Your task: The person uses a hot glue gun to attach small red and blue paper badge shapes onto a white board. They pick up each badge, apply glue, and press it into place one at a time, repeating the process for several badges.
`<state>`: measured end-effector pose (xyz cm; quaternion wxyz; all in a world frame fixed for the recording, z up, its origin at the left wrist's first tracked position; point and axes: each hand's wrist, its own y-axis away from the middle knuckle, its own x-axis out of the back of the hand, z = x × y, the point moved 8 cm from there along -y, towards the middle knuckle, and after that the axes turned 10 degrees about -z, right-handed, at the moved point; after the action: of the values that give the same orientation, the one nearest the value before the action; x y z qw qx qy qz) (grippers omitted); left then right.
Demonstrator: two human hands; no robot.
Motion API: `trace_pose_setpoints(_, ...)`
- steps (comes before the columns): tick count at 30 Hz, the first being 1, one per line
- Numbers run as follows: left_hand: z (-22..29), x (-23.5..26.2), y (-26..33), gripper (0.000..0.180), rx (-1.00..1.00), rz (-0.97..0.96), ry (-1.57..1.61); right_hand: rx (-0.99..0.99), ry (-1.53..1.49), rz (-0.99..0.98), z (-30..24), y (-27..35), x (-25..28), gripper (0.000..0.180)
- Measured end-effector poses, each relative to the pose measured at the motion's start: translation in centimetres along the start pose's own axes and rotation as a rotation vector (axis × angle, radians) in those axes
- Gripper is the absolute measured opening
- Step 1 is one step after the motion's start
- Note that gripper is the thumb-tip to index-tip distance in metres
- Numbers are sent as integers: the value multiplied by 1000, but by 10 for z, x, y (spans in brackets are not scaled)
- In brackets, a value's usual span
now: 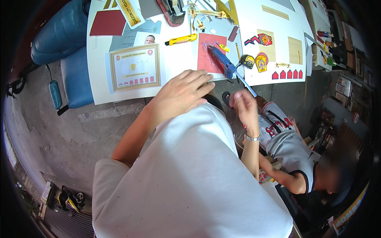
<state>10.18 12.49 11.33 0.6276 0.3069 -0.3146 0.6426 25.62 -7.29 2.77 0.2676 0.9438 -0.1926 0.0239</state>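
Observation:
My left hand (182, 93) lies flat with fingers spread on the near edge of the white work table (174, 59), just below a red textured square (206, 55). A blue glue gun (222, 61) lies across that square, its thin pale cord or stick (247, 84) trailing off the table edge toward my right hand. My right hand (243, 104), with a silver watch on the wrist, is raised in front of the table edge. It is blurred, its fingers pinched together, and I see nothing in them.
A gold-framed certificate (135, 67), a yellow utility knife (181, 39), a tape measure (249, 60) and several emblems and red chevron patches (287, 74) lie on the table. Another person in a grey jersey (285, 142) crouches at my right. Blue seats (75, 75) stand to the left on concrete floor.

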Motion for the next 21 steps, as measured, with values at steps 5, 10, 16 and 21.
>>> trace_pose_setpoints(5, 10, -41, 4, 44, -48, -109, -29, 530, 520, -86, -152, -28, -54, 28)
trace_pose_setpoints(10, 11, -50, 2, 37, -7, -226, 100, 497, 439, -382, -156, -36, -85, 29)
trace_pose_setpoints(16, 18, -52, 3, 25, -82, -234, -3, 537, 418, -225, -135, -32, -86, 9)
trace_pose_setpoints(21, 32, -53, 7, 29, -225, -199, -87, 382, 186, -176, -96, -30, -82, 6)
